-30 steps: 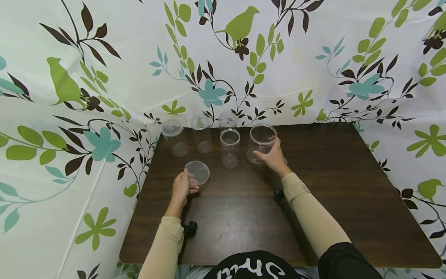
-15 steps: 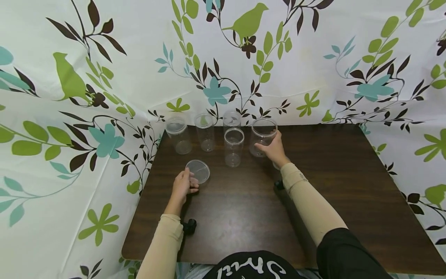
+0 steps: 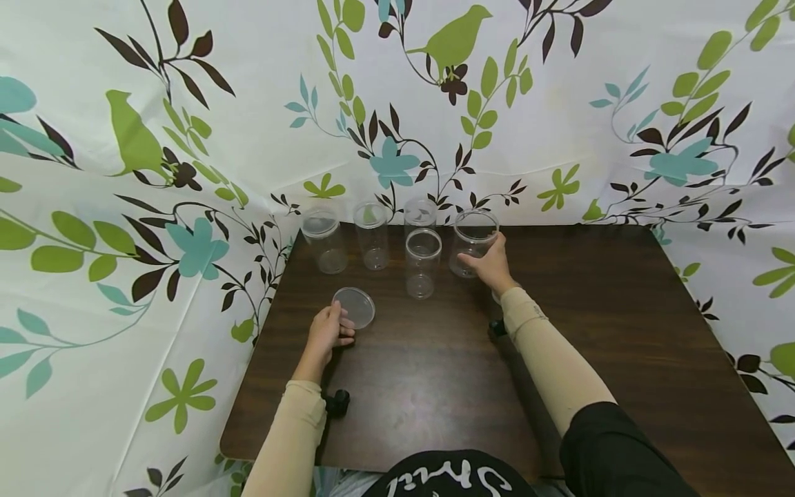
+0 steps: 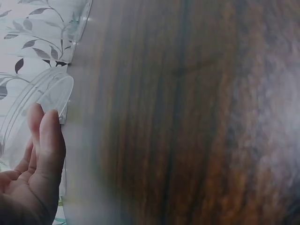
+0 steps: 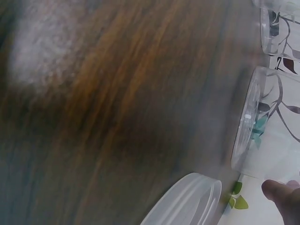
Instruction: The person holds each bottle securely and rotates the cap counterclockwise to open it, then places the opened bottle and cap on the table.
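My left hand (image 3: 324, 333) pinches a round clear lid (image 3: 357, 308) by its near edge, over the left part of the table. In the left wrist view the same lid (image 4: 58, 93) is tilted, with fingertips at its rim. Further back, my right hand (image 3: 492, 268) grips a wide clear jar (image 3: 464, 250) from its right side, thumb in front. The jar stands upright, its wide mouth uncovered. Only the thumb (image 5: 281, 197) shows well in the right wrist view, near the jar's wall (image 5: 272, 136). Another lid (image 5: 187, 201), whitish, lies close by, mostly hidden by my right wrist in the head view.
Several clear jars stand left of the wide one: a short one (image 3: 424, 268) in front, a far one (image 3: 420, 215) behind it, and two more, a middle jar (image 3: 374, 241) and a leftmost jar (image 3: 328, 245). A patterned cloth (image 3: 248, 103) hangs behind the brown table (image 3: 435, 386).
My right hand has shifted the wide jar slightly back toward the cloth. The left hand keeps hold of its lid in nearly the same place. The head view has turned a little left.
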A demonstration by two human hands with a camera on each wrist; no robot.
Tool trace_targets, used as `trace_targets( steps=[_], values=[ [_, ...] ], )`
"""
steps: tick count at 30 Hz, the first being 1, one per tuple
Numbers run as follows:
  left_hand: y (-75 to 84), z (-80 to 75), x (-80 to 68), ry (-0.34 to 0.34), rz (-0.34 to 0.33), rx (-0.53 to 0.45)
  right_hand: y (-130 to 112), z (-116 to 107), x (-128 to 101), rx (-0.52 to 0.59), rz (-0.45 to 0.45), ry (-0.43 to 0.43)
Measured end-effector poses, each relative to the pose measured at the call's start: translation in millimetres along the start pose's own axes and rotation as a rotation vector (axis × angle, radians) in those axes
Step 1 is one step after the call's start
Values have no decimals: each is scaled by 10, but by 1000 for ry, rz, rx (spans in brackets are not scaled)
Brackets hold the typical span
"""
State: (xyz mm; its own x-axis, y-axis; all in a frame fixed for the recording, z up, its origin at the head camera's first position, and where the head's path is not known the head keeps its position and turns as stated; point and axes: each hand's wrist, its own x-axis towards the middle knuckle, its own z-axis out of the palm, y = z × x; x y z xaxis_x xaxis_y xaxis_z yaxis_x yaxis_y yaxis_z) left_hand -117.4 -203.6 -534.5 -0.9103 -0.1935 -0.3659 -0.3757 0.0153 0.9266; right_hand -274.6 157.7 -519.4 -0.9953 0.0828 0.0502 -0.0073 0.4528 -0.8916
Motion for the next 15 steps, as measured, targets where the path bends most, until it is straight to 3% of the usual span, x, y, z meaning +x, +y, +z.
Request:
trace_targets(
  steps=[10,15],
  values=[
    [-67,-44,36,16,-32,14,36,65,95,19,0,29],
    [-76,-87,55,58,-40,24,40,84,130,26,-18,51]
  ],
)
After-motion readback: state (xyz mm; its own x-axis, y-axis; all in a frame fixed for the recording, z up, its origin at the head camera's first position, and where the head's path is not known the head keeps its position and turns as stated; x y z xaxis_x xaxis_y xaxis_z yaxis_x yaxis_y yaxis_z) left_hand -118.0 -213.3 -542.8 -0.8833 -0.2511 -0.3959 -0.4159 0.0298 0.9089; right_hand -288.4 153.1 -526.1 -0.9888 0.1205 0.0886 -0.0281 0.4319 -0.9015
